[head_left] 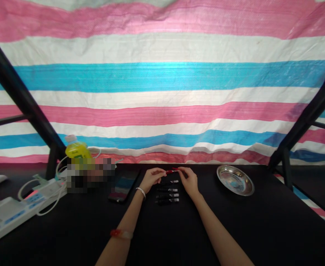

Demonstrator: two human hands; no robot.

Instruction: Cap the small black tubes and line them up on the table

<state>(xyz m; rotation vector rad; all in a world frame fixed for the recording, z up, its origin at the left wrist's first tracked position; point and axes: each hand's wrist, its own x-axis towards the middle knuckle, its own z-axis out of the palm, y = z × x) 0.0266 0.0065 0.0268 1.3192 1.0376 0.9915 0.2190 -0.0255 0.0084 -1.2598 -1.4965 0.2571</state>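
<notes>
A slim red pen [171, 171] lies crosswise between my two hands, above a row of black pens. My left hand [151, 178] pinches its left end with thumb and finger. At the other end the fingers of my right hand [189, 180] close on it. Several black pens with silvery right ends, such as the lowest black pen [166, 201], lie parallel on the black table [162, 236], just nearer to me than the red one. Both forearms reach in from the bottom edge.
On the right sits a round metal dish [235, 180]. A dark tablet or phone [124, 184] lies left of my left hand. Further left are a white power strip [21, 210] with cables and a yellow bottle [78, 151]. A striped tarp [162, 77] hangs behind the table.
</notes>
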